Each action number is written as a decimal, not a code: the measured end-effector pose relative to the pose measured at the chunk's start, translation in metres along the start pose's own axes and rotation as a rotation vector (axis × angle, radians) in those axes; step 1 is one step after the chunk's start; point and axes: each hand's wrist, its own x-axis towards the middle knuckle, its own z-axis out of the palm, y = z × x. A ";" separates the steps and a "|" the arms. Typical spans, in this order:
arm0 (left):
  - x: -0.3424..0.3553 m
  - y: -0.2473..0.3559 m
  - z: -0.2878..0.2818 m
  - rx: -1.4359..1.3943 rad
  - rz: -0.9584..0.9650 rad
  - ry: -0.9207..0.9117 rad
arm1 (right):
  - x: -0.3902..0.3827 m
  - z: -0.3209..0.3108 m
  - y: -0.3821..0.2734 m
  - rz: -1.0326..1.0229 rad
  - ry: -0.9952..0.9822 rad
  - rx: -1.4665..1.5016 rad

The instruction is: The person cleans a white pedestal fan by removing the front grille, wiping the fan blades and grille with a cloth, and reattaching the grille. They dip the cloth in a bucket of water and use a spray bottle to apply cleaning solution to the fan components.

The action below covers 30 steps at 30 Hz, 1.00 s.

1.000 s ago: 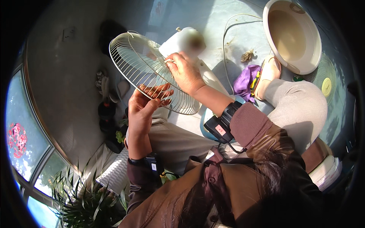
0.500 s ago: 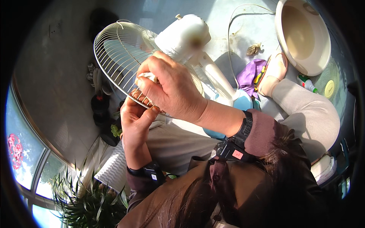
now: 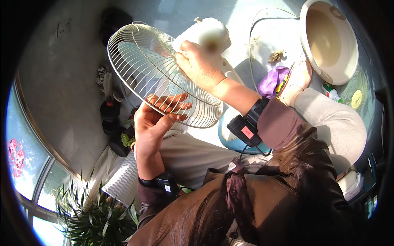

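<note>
A white wire fan guard [image 3: 143,61] is tilted in front of me, its hub end beside the white motor housing [image 3: 215,35] of a fan. My left hand [image 3: 154,123] grips the guard's lower rim, thumb outside and fingers showing through the wires. My right hand [image 3: 201,67] is closed at the guard's wires near the hub, with a small white wad, perhaps cloth, partly showing at its fingertips. Behind the wires a pale blue fan blade shows in part. Below my right forearm sits the fan's blue and white base [image 3: 230,133].
A cream basin [image 3: 353,49] with cloudy water stands at the upper right. Near my foot lie a purple cloth [image 3: 273,82], a crumpled brownish rag [image 3: 275,56] and a white-green bottle [image 3: 331,92]. Another round guard [image 3: 357,84] lies beyond. A spiky plant [image 3: 98,217] stands at lower left.
My right hand has moved up and right, from the guard's lower rim to near the hub. My left hand keeps the rim, its fingers now more spread behind the wires. The guard has shifted slightly right.
</note>
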 end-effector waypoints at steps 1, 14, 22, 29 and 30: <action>0.000 0.001 0.000 -0.006 0.002 -0.007 | 0.007 -0.006 0.011 0.169 -0.081 0.079; 0.000 0.004 0.001 0.006 -0.006 -0.021 | 0.009 -0.014 -0.045 0.200 -0.067 0.329; -0.001 0.003 0.000 0.007 0.013 -0.005 | 0.010 0.000 -0.063 -0.290 -0.006 0.314; 0.002 0.004 0.002 -0.006 -0.021 -0.008 | 0.028 -0.003 -0.041 0.088 0.009 0.312; 0.002 0.004 0.002 -0.014 -0.018 -0.012 | 0.019 -0.001 -0.045 -0.057 0.064 0.240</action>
